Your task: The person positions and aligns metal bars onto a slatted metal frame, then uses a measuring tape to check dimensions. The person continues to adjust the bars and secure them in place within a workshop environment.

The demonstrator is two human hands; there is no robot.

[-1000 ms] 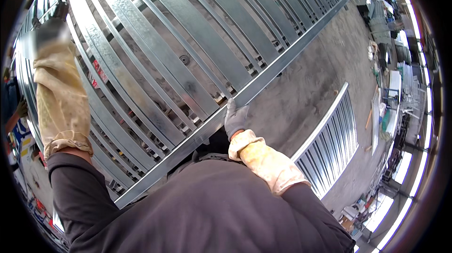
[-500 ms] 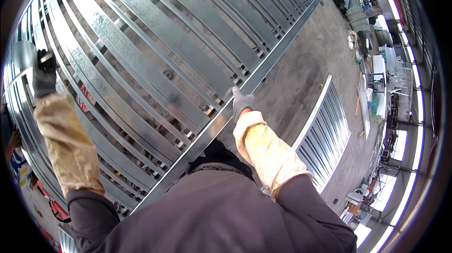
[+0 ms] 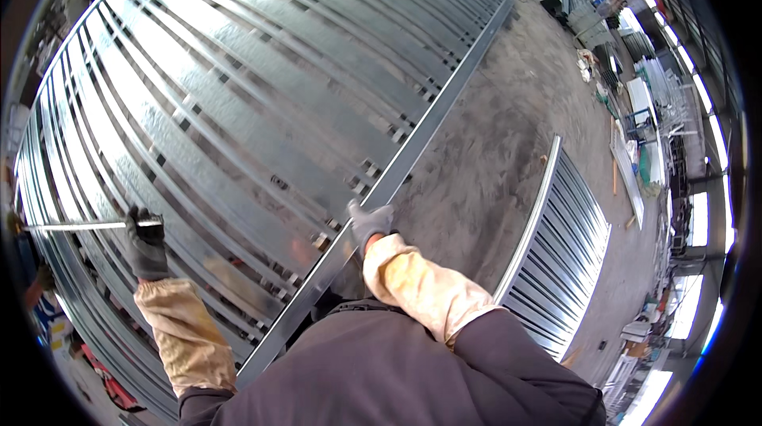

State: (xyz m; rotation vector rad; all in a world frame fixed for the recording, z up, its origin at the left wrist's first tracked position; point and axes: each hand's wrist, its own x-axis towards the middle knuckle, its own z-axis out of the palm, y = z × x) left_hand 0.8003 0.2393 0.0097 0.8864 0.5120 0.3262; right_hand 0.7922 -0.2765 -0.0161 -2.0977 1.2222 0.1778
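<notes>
A large slatted steel frame [image 3: 262,132] of galvanised channels lies before me, with a long edge rail [image 3: 413,144] on its right side. My left hand [image 3: 148,243], in a dark grey glove, is closed around one end of a long thin pale metal strip [image 3: 87,226]. The strip reaches left across the slats. My right hand [image 3: 371,224], gloved in grey, grips the edge rail at its outer side, thumb laid over the top. Its lower fingers are partly hidden. Tan sleeve covers [image 3: 429,287] wrap both my forearms.
A smaller ribbed metal panel [image 3: 559,247] lies on the concrete floor [image 3: 484,156] to my right. Metal stock [image 3: 651,85] is piled along the far right. At the left rim another person's hand [image 3: 38,283] shows near the frame, with a red item [image 3: 107,378] below.
My left hand has come nearer and right, and the strip now shows lengthwise; a round grey shape beside that hand is gone from view. My right hand has shifted nearer along the rail.
</notes>
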